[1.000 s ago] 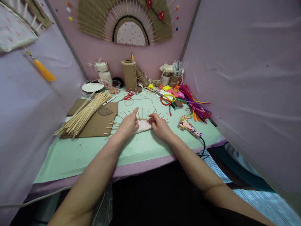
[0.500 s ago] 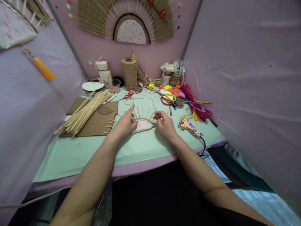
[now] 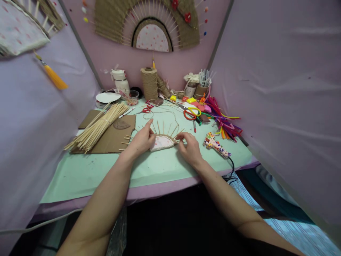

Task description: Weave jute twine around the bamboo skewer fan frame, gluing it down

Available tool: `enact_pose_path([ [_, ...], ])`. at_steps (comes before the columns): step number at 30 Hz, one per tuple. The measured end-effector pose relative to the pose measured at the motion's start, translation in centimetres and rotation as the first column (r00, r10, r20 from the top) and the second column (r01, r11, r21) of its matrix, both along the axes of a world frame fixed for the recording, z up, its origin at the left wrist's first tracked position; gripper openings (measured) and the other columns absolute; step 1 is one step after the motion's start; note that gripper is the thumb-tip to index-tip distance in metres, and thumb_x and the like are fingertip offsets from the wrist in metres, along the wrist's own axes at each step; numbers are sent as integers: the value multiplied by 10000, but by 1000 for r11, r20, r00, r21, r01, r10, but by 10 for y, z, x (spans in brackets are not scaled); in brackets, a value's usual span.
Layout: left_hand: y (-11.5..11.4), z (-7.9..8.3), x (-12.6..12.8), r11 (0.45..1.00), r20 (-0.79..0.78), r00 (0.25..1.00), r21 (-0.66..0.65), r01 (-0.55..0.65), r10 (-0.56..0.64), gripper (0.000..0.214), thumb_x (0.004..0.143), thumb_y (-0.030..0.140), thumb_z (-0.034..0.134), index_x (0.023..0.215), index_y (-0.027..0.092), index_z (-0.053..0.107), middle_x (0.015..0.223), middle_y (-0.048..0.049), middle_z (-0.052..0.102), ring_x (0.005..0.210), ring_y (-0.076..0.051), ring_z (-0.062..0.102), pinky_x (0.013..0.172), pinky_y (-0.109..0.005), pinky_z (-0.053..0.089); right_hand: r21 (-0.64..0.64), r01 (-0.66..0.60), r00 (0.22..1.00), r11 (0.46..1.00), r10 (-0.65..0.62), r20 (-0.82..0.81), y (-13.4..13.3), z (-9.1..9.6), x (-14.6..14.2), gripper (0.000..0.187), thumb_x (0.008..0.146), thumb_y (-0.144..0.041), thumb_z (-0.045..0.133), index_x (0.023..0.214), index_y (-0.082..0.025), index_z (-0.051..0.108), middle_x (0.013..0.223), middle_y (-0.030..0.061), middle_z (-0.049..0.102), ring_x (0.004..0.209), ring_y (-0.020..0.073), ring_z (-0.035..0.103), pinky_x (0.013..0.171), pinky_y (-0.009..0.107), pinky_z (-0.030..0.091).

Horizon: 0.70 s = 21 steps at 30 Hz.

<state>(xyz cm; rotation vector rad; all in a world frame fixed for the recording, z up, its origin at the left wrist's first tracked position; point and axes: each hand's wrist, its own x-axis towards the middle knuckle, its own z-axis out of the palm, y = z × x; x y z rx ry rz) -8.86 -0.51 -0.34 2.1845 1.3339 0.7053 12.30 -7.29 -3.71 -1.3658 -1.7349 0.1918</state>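
Observation:
On the table lies a small half-round fan [image 3: 161,143], its base white with pink specks, a twine border along the curve and thin sticks spreading outward. My left hand [image 3: 144,141] grips its left side, thumb raised and fingers over the edge. At the right corner my right hand [image 3: 189,147] is closed, with fingertips pinched together by the outer sticks. A loose strand of twine [image 3: 174,115] curves across the tabletop down to these fingers; the exact pinch is small and partly hidden.
Left of the fan, a bundle of sticks [image 3: 102,128] rests on cardboard [image 3: 117,140]. A patterned glue gun [image 3: 217,145] lies right. Behind are scissors [image 3: 191,112], a twine spool [image 3: 149,83], a white bottle [image 3: 120,82] and pipe cleaners [image 3: 226,122]. A large fan [image 3: 112,25] hangs on the back wall.
The whole view has shifted slightly. My right fingers have moved a little at the fan's right corner and look more tightly pinched; my left hand keeps its grip.

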Motion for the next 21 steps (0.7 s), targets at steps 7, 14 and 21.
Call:
enact_pose_path([
  [7, 12, 8, -18, 973, 127, 971, 86, -213, 201, 559, 887, 315, 449, 1410, 124, 403, 956, -78, 677, 822, -186, 629, 808, -335, 459, -2, -13, 991, 1000, 12, -135, 9, 6, 1, 222, 833, -168, 512, 1045, -204, 564, 910, 60, 620, 783, 190, 596, 725, 337, 482],
  [14, 19, 7, -42, 973, 59, 972, -59, -224, 227, 423, 842, 356, 518, 1212, 162, 585, 878, -61, 699, 769, -196, 660, 736, -330, 484, -244, -253, 940, 936, 298, 167, 23, 18, 3, 763, 656, -374, 808, 1326, -215, 480, 1304, 131, 562, 1215, 299, 489, 995, 460, 408],
  [21, 25, 21, -55, 843, 633, 615, -115, -525, 469, 247, 722, 210, 577, 960, 153, 613, 694, 19, 598, 551, -98, 568, 550, -218, 454, -332, -386, 859, 861, 467, 212, 39, 9, -12, 816, 714, -345, 774, 1419, -202, 387, 1364, 133, 541, 1253, 304, 470, 1036, 472, 364],
])
